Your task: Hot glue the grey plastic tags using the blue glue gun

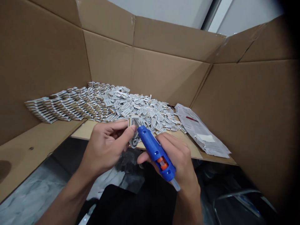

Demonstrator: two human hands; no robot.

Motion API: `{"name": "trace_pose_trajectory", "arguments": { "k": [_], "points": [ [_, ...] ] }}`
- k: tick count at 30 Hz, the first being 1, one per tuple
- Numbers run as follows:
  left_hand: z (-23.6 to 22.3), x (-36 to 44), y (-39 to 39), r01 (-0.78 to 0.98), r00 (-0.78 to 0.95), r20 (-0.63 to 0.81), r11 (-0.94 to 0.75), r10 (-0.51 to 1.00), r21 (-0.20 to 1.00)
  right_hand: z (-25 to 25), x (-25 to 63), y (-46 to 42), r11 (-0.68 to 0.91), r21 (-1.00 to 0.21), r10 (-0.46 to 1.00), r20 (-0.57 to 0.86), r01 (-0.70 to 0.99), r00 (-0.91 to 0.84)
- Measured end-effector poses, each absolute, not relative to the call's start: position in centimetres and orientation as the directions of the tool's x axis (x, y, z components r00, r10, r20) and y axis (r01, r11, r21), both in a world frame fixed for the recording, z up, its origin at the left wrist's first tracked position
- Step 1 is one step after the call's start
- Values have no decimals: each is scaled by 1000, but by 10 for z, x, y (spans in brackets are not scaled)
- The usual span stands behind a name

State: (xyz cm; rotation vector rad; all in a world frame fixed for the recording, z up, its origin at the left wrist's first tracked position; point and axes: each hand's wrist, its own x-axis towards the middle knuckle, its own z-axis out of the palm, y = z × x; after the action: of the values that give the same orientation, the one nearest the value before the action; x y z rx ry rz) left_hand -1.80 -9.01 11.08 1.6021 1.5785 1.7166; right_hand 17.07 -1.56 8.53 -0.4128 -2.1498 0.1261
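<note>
My left hand (106, 143) pinches a small grey-and-white flat piece (134, 142) between thumb and fingers, in front of the pile. Wrapped round a blue hot glue gun (151, 145) is my right hand (179, 153). The gun's nozzle points up and left and meets the piece near my left thumb; whether it touches cannot be made out. A clear glue stick (175, 185) juts from the gun's back end, and an orange part shows through a slot in its body. Behind my hands lies a loose heap of similar grey pieces (140, 106).
Neat stacked rows of similar pieces (67, 104) stand at the left. A pale plastic bag (199, 128) with a white label lies at the right of the wooden board (91, 128). Tall cardboard walls (164, 68) enclose the back and both sides.
</note>
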Motion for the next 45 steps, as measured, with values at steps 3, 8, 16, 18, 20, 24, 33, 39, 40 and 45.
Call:
{"name": "trace_pose_trajectory", "arguments": {
  "k": [3, 8, 16, 18, 20, 24, 33, 39, 40, 45],
  "points": [
    [112, -22, -92, 355, -340, 420, -299, 842, 886, 80, 163, -14, 951, -178, 282, 834, 252, -474],
    [108, -25, -93, 272, -298, 355, -277, 886, 921, 77, 156, -19, 953, -183, 232, 953, 243, -193],
    [106, -27, -93, 141, -184, 285, -261, 941, 955, 84, 161, -17, 724, -682, 689, 711, 101, -140],
    [106, -26, -93, 134, -159, 250, -230, 955, 964, 84, 161, -13, 652, -757, 751, 638, 44, -170],
    [107, -25, -93, 145, -130, 217, -198, 967, 969, 83, 161, -11, 601, -799, 782, 590, -7, -199],
    [110, -19, -93, 188, -39, 141, -131, 989, 973, 86, 162, -11, 547, -833, 809, 551, -84, -205],
    [106, -10, -88, 313, 39, 86, -94, 996, 945, 86, 163, -8, 487, -833, 788, 549, -264, -278],
    [108, -10, -86, 318, -6, 74, -68, 997, 946, 82, 168, -4, 533, -809, 786, 582, -248, -209],
    [108, -10, -86, 315, -6, 73, -67, 997, 947, 82, 170, -3, 557, -799, 777, 598, -229, -196],
    [108, -11, -85, 294, -17, 93, -84, 995, 952, 79, 178, 3, 651, -737, 714, 676, -182, -183]
  ]
}}
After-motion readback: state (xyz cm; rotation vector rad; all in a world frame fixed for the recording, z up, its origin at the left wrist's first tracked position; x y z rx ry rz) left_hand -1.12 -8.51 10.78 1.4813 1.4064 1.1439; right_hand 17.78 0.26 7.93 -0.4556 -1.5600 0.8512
